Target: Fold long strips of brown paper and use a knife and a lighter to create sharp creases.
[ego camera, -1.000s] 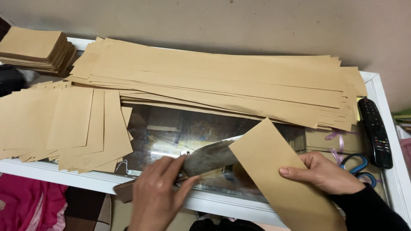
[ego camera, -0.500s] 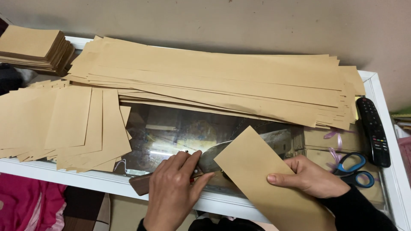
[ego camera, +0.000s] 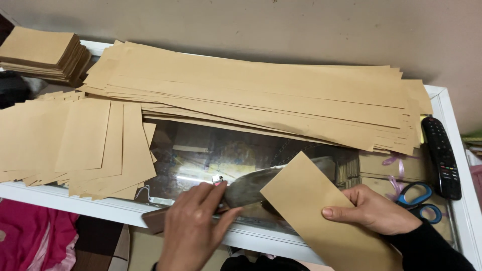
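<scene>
**Knife mid-cut in folded kraft sheet, big backlog of strips uncut**

Left hand [ego camera: 193,226] is closed around the brown handle of a wide-bladed knife [ego camera: 251,186], fingers wrapped over the top. The blade lies flat on the glass table top [ego camera: 201,150] and its tip runs under or into the folded brown sheet [ego camera: 321,216]; I can't tell which. Right hand [ego camera: 374,210] lies flat on that sheet, thumb on top and fingers spread, pinning it rather than gripping. The sheet sits at the near edge, angled, just right of the blade.

Progress, judged from the piles:
- Done: cut rectangles [ego camera: 75,140] fanned out at left, plus a squared-up stack [ego camera: 42,52] in the far left corner.
- Left: a thick layer of long strips [ego camera: 261,95] across the back, looks like the bulk of the work.

Scissors [ego camera: 419,200] and a black remote [ego camera: 442,155] lie at right, untouched.
</scene>
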